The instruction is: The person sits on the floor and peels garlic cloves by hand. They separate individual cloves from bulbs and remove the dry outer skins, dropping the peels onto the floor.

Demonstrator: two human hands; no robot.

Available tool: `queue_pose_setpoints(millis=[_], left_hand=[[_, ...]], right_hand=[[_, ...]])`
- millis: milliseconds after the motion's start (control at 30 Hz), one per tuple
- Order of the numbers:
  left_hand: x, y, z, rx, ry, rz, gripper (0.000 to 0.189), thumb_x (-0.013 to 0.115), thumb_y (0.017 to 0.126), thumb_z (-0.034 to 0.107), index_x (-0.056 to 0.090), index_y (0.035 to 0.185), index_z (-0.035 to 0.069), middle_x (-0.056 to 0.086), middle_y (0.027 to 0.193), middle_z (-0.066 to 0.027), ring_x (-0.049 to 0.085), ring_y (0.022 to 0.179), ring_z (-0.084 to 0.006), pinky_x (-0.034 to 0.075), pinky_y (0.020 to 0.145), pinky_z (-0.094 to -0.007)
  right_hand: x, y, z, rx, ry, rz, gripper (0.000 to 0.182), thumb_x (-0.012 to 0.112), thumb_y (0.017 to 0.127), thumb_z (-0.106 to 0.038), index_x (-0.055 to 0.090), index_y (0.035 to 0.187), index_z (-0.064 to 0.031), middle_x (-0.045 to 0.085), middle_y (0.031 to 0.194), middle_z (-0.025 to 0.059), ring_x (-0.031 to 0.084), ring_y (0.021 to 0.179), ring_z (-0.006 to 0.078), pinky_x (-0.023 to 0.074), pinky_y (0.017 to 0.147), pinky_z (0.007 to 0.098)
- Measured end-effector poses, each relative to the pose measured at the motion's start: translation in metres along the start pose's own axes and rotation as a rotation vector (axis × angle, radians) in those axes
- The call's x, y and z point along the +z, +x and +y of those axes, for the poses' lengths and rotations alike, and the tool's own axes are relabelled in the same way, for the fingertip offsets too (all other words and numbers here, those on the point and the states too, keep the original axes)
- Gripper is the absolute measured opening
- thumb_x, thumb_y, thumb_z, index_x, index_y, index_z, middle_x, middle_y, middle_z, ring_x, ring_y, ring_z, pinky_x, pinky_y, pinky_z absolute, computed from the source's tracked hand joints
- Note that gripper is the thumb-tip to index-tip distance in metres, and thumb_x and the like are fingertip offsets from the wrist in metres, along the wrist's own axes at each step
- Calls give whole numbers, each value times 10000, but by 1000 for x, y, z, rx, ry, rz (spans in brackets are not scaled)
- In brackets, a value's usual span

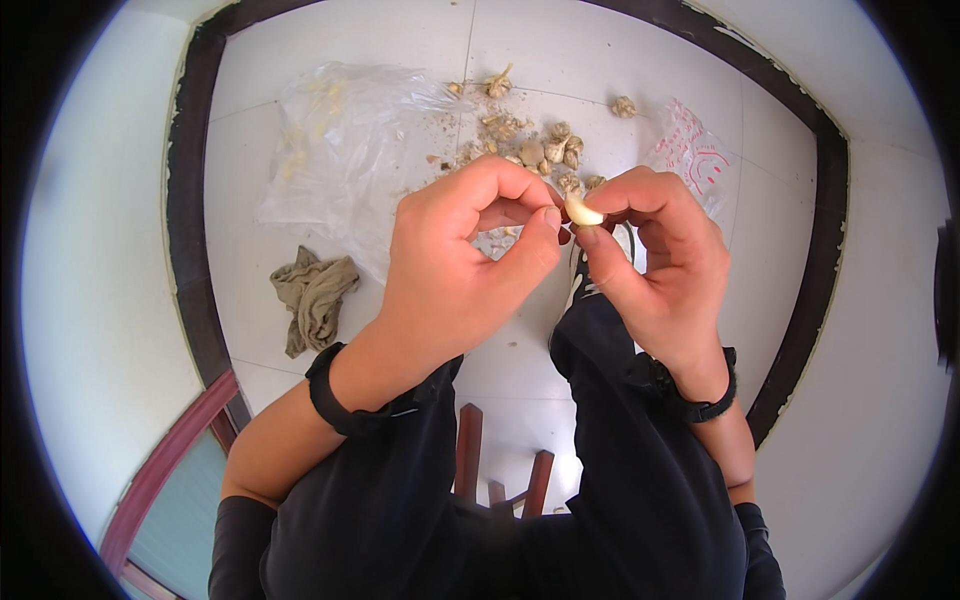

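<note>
A pale, mostly bare garlic clove [584, 211] is pinched between the thumb and index finger of my right hand [660, 255]. My left hand [472, 255] is just left of the clove, thumb and index fingertips drawn close together at its edge. Whether a shred of skin sits between those left fingertips is too small to make out. Beyond my hands, whole garlic bulbs [556, 145] and loose papery skins [504, 126] lie scattered on the tiled floor [330, 390]. Part of this pile is hidden behind my fingers.
On the left lies a clear plastic bag [330, 150] with pale pieces showing through. A crumpled olive cloth [316, 300] is nearer me. A printed plastic bag [694, 154] lies at right. My shoe [581, 281] and reddish-brown wooden legs [469, 450] are below my hands.
</note>
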State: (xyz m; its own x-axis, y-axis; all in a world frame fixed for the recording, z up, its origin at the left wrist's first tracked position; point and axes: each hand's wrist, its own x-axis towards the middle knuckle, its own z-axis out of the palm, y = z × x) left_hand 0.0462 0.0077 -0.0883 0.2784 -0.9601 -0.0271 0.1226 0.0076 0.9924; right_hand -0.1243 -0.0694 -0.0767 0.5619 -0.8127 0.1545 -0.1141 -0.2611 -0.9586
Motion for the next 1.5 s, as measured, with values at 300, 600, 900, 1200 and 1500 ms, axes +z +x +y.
queue_pose_setpoints(millis=[300, 600, 900, 1200, 1500], left_hand=[[-2, 2, -3, 12, 28, 28, 115, 658, 949, -53, 655, 1063, -38, 729, 971, -96, 752, 930, -167, 611, 867, -306], [-5, 2, -2, 80, 79, -94, 139, 658, 997, -43, 678, 1134, -57, 734, 1040, -106, 737, 958, -157, 593, 860, -287], [-3, 3, -2, 48, 90, -43, 83, 682, 970, -42, 693, 1052, -48, 746, 944, -95, 750, 894, -153, 608, 827, -288], [-6, 3, 2, 62, 210, -49, 65, 677, 911, -95, 676, 947, -40, 718, 882, -63, 712, 797, -110, 583, 749, -257], [-5, 2, 3, 76, 328, 1, 87, 703, 841, -88, 670, 870, -12, 708, 793, -35, 687, 728, -85, 569, 689, -247]], right_hand=[[-10, 2, -1, 438, 660, -82, 156, 664, 990, 1, 631, 1142, 9, 717, 986, 75, 682, 865, 133, 555, 788, 285], [-10, 5, 3, 505, 836, -110, 150, 602, 1027, -44, 628, 1170, -7, 721, 967, 84, 663, 832, 141, 535, 774, 291], [-6, 3, 5, 431, 643, -102, 161, 634, 1024, -22, 639, 1184, -7, 712, 996, 64, 682, 885, 130, 549, 774, 277], [-5, 0, 2, 389, 488, -154, 144, 659, 1021, -16, 660, 1162, 10, 714, 1010, 55, 683, 917, 112, 550, 775, 263], [-3, -1, -2, 409, 440, -154, 146, 645, 1013, 11, 661, 1159, 9, 716, 1007, 48, 679, 918, 106, 548, 773, 260]])
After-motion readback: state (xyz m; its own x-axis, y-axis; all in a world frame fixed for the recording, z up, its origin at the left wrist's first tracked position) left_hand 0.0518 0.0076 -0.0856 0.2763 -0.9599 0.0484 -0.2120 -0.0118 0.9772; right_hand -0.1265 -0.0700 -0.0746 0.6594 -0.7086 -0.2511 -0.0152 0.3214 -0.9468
